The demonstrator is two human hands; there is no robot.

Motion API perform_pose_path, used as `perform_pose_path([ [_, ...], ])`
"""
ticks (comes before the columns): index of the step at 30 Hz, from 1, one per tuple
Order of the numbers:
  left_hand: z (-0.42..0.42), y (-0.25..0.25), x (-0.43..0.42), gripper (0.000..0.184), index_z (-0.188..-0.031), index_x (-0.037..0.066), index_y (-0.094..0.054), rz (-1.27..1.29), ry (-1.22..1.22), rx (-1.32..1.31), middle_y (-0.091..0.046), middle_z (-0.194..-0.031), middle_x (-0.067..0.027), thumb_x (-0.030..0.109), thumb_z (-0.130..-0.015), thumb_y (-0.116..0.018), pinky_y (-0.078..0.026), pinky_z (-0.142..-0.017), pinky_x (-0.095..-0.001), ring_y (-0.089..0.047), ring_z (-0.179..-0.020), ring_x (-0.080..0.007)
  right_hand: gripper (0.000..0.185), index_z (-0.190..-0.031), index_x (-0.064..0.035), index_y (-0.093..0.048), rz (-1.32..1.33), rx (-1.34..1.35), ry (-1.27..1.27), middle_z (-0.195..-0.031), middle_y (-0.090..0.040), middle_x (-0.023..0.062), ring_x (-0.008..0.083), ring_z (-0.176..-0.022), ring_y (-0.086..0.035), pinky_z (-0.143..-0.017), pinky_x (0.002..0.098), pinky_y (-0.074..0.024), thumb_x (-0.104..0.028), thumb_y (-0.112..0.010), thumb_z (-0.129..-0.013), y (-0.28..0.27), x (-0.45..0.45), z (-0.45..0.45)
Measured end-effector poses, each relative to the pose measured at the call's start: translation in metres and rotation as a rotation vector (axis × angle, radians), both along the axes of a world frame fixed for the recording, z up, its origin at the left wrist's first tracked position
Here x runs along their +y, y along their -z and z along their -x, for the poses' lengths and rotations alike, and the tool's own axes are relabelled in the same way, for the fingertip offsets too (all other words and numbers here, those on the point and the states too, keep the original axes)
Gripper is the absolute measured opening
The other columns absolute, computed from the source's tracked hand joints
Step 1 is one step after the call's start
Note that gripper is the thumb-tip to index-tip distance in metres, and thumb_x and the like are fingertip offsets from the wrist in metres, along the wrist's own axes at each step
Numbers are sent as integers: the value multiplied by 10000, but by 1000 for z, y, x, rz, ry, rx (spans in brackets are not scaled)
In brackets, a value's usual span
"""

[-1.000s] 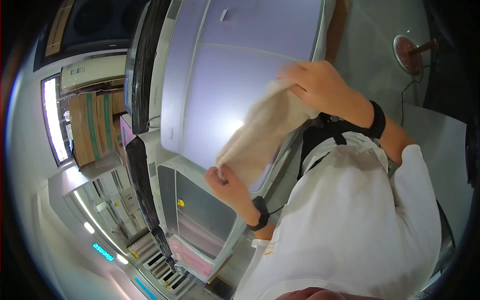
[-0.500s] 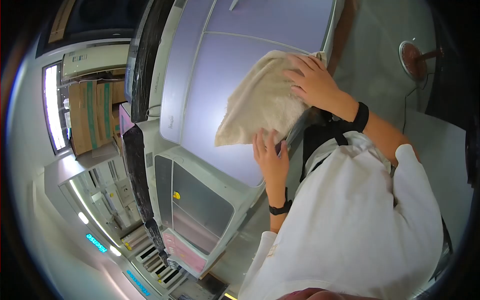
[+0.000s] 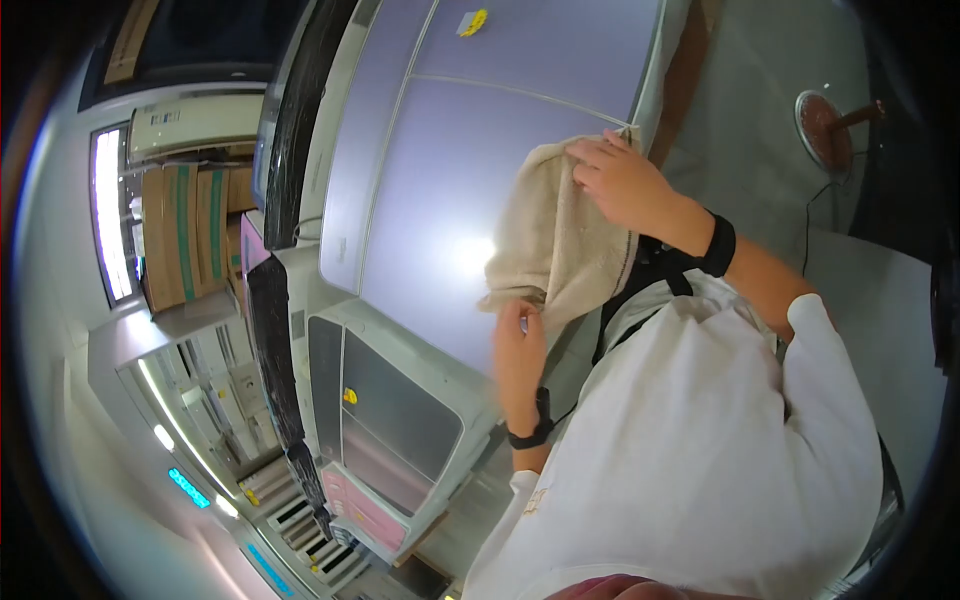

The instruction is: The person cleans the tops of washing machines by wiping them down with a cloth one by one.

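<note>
The lid (image 3: pixel 440 180) supports the cloth (image 3: pixel 570 225) at its near edge. The left hand (image 3: pixel 520 345) pinches one cloth end. The cloth is probably light, soft and limp; hold opposite edges. The right hand (image 3: pixel 630 185) lies on it; whether it grips cannot be determined.

Brown boxes (image 3: pixel 157 245) with green bands (image 3: pixel 184 235) stand near a bright panel (image 3: pixel 110 215) and a pale unit (image 3: pixel 205 124). A blue sign (image 3: pixel 188 488) glows by a strip light (image 3: pixel 152 385). On the grey floor (image 3: pixel 745 110), a cable (image 3: pixel 807 230) runs from a round red stand (image 3: pixel 820 130).
</note>
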State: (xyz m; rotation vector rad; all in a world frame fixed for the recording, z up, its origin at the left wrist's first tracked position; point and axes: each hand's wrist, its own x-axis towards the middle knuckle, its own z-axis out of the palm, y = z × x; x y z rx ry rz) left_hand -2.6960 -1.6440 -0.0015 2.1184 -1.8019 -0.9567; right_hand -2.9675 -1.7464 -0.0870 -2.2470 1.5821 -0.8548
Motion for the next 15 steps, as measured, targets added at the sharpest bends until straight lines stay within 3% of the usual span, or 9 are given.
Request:
perform_pose_path([
  [3,18,19,8,342,-1256,-28,-651,446,195,-326,-578,-1450,-296,196,-999,-632,-479,-1032,-451,-550,-1308,-474,311,-1237,-83,-660,43,129,46,-1556,-538,130,326,-1474,-477,-1270,567,-275,-182,-697,-944,10,12,-1],
  [6,30,29,2,554,-1481,-1,-517,274,225,-98,-324,-1622,-378,256,-1013,-667,-387,-1175,-562,-348,-1485,-560,472,-1398,-109,-622,56,57,99,-1610,-488,156,340,-1497,-447,-1263,567,-282,-221,-701,-946,3,12,-12],
  [9,27,37,-17,669,-1572,4,-414,237,218,-102,-229,-1652,-409,307,-1027,-659,-324,-1213,-615,-277,-1526,-569,599,-1505,-138,-565,67,130,35,-1604,-489,169,354,-1506,-428,-1262,564,-282,-249,-715,-935,15,-17,-17],
  [12,10,54,-53,680,-1565,3,-431,315,185,-287,-268,-1637,-410,336,-1020,-664,-328,-1193,-647,-305,-1508,-577,630,-1508,-153,-561,85,186,-14,-1623,-465,159,377,-1526,-388,-1257,555,-292,-271,-738,-915,22,-49,-21],
  [15,10,42,-68,691,-1571,35,-443,281,102,-271,-309,-1598,-442,371,-1009,-662,-329,-1188,-657,-327,-1500,-569,682,-1543,-161,-531,135,159,42,-1658,-407,185,413,-1544,-343,-1247,591,-283,-308,-740,-911,0,-35,-21],
])
